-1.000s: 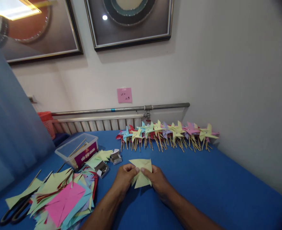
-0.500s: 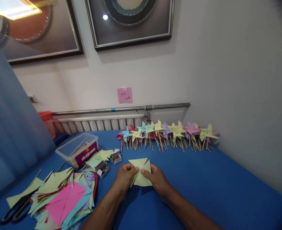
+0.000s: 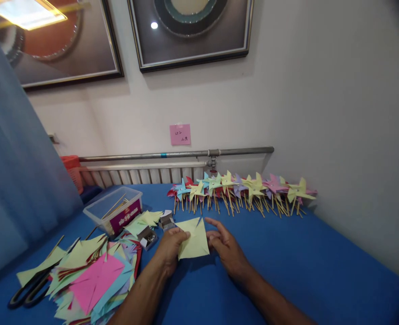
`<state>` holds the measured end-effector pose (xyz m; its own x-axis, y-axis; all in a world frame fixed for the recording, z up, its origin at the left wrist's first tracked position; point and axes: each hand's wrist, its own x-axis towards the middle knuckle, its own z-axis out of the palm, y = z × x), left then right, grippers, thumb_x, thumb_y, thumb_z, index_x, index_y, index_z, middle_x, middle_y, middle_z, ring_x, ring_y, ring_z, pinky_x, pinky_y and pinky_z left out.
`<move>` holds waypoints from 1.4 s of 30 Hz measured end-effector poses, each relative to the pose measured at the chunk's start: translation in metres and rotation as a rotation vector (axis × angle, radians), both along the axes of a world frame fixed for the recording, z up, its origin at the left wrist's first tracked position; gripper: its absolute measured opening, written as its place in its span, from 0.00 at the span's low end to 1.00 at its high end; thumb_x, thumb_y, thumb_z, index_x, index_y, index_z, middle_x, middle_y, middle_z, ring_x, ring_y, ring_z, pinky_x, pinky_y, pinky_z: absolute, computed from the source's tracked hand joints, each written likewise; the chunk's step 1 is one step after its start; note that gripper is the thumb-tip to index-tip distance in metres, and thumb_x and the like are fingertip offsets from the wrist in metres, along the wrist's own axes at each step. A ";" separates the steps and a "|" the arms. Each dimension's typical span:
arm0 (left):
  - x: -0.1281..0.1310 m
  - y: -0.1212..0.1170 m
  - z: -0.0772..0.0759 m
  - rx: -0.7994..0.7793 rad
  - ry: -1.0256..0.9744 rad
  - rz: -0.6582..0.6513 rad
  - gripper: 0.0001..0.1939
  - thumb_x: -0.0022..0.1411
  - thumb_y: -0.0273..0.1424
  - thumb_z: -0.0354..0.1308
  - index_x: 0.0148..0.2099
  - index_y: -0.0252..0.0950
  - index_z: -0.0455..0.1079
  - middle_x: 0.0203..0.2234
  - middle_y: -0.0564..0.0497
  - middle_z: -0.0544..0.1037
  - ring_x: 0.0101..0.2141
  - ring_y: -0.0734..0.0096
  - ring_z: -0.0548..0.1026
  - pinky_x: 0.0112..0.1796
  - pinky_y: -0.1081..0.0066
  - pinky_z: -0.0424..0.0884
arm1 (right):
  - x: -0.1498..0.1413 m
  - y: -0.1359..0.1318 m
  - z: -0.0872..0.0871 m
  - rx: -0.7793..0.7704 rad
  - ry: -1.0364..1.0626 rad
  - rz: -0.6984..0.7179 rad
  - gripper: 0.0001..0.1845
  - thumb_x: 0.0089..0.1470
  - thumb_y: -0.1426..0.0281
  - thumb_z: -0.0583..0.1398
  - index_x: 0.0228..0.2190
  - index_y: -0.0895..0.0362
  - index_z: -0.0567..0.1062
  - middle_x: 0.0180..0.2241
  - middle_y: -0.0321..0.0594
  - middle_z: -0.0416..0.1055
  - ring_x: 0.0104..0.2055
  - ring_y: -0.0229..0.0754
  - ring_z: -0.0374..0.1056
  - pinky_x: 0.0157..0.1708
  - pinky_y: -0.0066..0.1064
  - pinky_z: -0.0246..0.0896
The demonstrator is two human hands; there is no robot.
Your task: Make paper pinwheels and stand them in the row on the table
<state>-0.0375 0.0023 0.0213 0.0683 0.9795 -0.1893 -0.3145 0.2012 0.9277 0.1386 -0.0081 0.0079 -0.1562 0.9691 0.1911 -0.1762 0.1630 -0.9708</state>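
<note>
The sheet [image 3: 197,241] is pinched at its left edge by the left hand [image 3: 170,246], whose thumb is laid on top and whose fingers are closed beneath. By the right hand [image 3: 228,250], beside the opposite edge, no grip is shown: the forefinger is extended, the thumb is parted from it, and the rest are curled (whether the edge is touched cannot be told). The sheet is thus held up over the blue table [image 3: 270,257]. At left, a pile [image 3: 96,282] of cut paper is seen, by which the blades of the scissors [image 3: 39,277] are partly covered. Beyond it are placed a clear tub [image 3: 131,215] of sticks and two small boxes [image 3: 147,238], the farther partly screened by the left hand and sheet. Pinwheels [image 3: 255,187] are ranged along the wall. The sheet is pale yellow, roughly square and nearly flat; near its upper right corner it is parted by a slit, through which blue is seen.
</note>
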 end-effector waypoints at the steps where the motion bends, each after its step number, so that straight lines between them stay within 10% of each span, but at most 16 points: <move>1: -0.002 0.001 0.001 -0.003 -0.023 -0.009 0.14 0.41 0.35 0.69 0.25 0.35 0.68 0.17 0.53 0.75 0.19 0.73 0.69 0.25 0.72 0.63 | 0.001 -0.002 0.002 0.015 -0.013 0.009 0.29 0.53 0.67 0.61 0.57 0.54 0.69 0.33 0.37 0.78 0.30 0.39 0.69 0.34 0.31 0.64; 9: 0.001 -0.001 -0.002 -0.007 0.012 -0.062 0.15 0.42 0.34 0.69 0.22 0.37 0.64 0.15 0.56 0.71 0.16 0.77 0.64 0.23 0.73 0.58 | -0.002 -0.008 0.002 0.071 -0.154 0.039 0.12 0.53 0.59 0.64 0.32 0.55 0.78 0.27 0.34 0.72 0.31 0.40 0.65 0.33 0.30 0.59; 42: 0.011 -0.006 -0.004 0.006 0.030 -0.067 0.16 0.41 0.35 0.69 0.22 0.38 0.62 0.14 0.59 0.68 0.16 0.78 0.62 0.23 0.74 0.55 | 0.005 -0.010 0.012 0.254 -0.446 0.044 0.12 0.59 0.62 0.57 0.31 0.55 0.77 0.30 0.37 0.72 0.35 0.42 0.66 0.38 0.33 0.59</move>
<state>-0.0267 -0.0032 0.0177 0.1279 0.9742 -0.1860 -0.2730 0.2149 0.9377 0.1433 -0.0180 0.0200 -0.3154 0.8916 0.3248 0.2339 0.4048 -0.8840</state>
